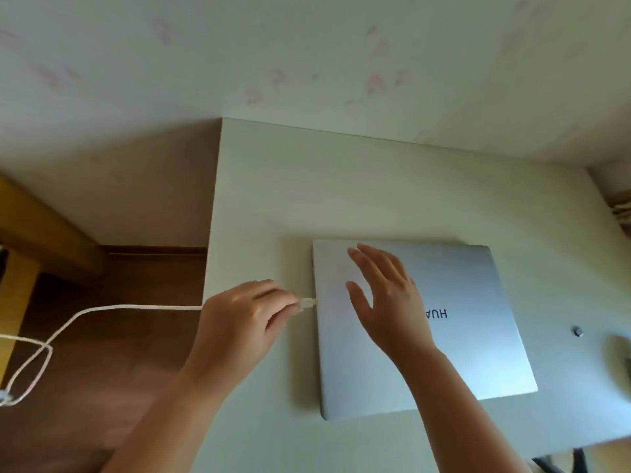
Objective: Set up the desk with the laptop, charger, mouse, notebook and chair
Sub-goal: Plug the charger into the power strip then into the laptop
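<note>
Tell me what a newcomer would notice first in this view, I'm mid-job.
The closed silver laptop lying flat on the white desk draws the eye first, with the right hand spread open on its lid. At the laptop's left edge the left hand pinches the white charger plug against the side of the laptop. Its white cable trails left off the desk and loops over the brown wooden floor.
</note>
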